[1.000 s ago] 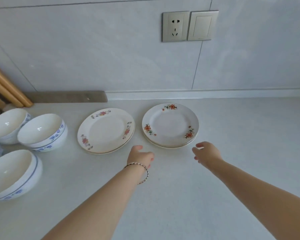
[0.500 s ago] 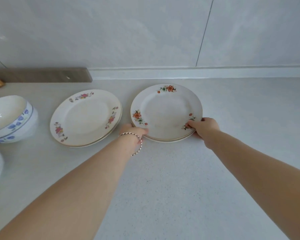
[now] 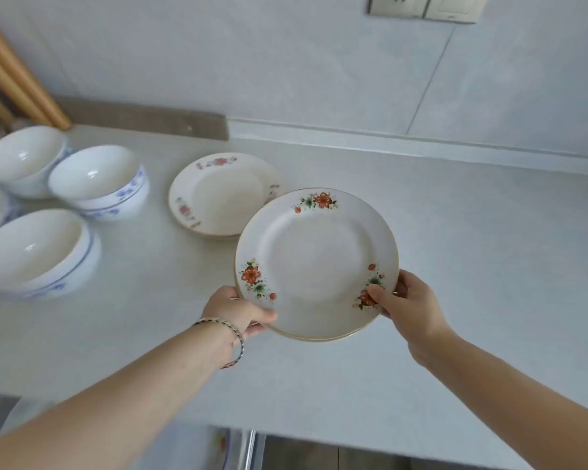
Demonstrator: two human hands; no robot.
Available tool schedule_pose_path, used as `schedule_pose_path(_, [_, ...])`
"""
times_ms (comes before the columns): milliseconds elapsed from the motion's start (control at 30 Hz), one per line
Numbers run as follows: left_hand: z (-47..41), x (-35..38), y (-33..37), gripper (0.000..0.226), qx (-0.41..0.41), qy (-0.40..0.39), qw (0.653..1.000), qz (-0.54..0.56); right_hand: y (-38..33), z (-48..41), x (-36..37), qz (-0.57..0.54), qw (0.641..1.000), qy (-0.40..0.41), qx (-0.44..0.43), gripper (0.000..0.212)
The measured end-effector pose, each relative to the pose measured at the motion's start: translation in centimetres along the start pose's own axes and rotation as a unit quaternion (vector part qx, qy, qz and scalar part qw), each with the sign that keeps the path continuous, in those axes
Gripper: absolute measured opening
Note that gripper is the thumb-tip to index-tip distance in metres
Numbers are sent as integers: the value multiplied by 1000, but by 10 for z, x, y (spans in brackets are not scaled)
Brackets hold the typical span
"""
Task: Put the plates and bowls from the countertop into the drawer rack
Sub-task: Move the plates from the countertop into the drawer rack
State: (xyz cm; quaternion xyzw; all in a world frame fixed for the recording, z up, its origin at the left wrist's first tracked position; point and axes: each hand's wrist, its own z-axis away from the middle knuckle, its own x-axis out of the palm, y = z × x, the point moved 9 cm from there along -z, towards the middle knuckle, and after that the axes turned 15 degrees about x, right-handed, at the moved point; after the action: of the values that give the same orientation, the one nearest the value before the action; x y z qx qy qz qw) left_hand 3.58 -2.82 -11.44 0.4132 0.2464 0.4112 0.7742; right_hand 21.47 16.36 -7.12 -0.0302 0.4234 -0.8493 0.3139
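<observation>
Head view: orange-flower plate stack point(image 3: 316, 262), flat on the countertop point(image 3: 472, 266) half a second ago, now lifted at frame centre, left hand point(image 3: 240, 312) and right hand point(image 3: 409, 305) clamped on its near rim — drawer transfer beginning.

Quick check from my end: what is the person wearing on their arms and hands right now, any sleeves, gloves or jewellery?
Both forearms are bare; no sleeve shows anywhere in view and there are no gloves. The left hand has a thin, twisted silver-coloured bracelet sitting loosely around the wrist. The right hand and its wrist carry no bracelet or watch; a small glint near one finger could be a ring, but that is too blurred to tell.
</observation>
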Motion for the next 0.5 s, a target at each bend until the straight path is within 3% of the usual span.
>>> schedule_pose_path(167, [63,-107,-21,50,34,-25,999,2,23,102,69,28,998,-42,-24,23])
schedule_pose_path(367, [108,-261,-54,57,57,-30,996,-63,92,197,187,41,995,-89,13,33])
schedule_pose_path(500, [130,-352,-82,59,10,-46,990,-133,137,243,259,77,987,-130,59,41])
